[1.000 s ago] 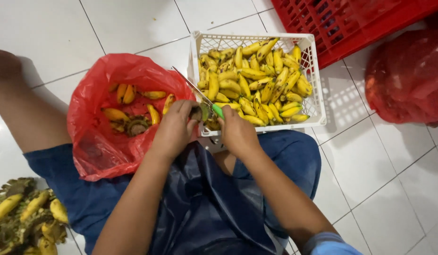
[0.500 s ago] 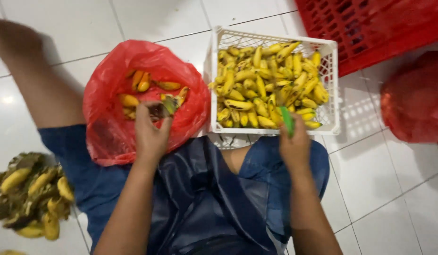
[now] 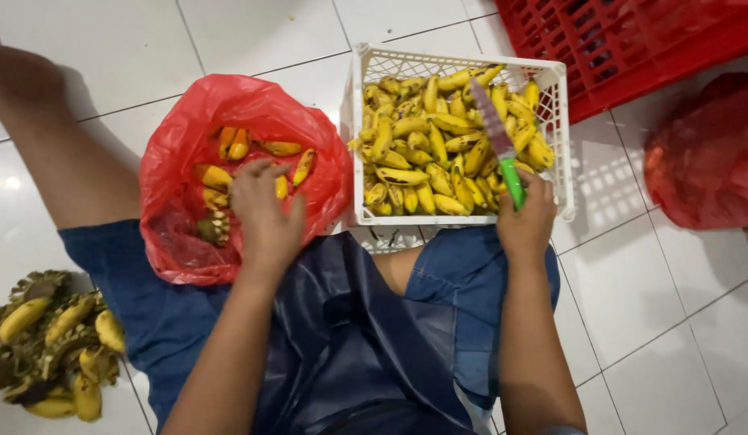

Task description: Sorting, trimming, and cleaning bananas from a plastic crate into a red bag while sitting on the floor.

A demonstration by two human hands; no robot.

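Two hands are seen apart, unlike a second earlier, when both were joined at the near rim of the white plastic lattice basket [image 3: 561, 145] over a small piece of banana stalk. Since then the left hand [image 3: 265, 213] has been carried to the left of centre and is now laid, fingers loosely spread and nothing visibly gripped, over the mouth of the red plastic bag [image 3: 180, 137], among the few small yellow bananas [image 3: 281, 148] and a dark stalk stub [image 3: 214, 228] lying inside. The right hand [image 3: 525, 219] has been shifted to the right and is clenched on the green handle of a knife [image 3: 501, 145].

The knife is held over the right part of the basket, above the heap of small yellow bananas [image 3: 422, 137]. Its long axis runs from the handle at the lower right up towards the upper left of the frame, only slightly off vertical, with the tip pointed away from the person.

The blade is blurred and its edge cannot be made out. A red plastic crate [image 3: 632, 40] is cut off at the upper right, a second red bag [image 3: 704, 161] at the right edge, and a pile of green-brown banana stalks with bananas [image 3: 51, 346] at the lower left. The floor is of white tiles [image 3: 253, 32].
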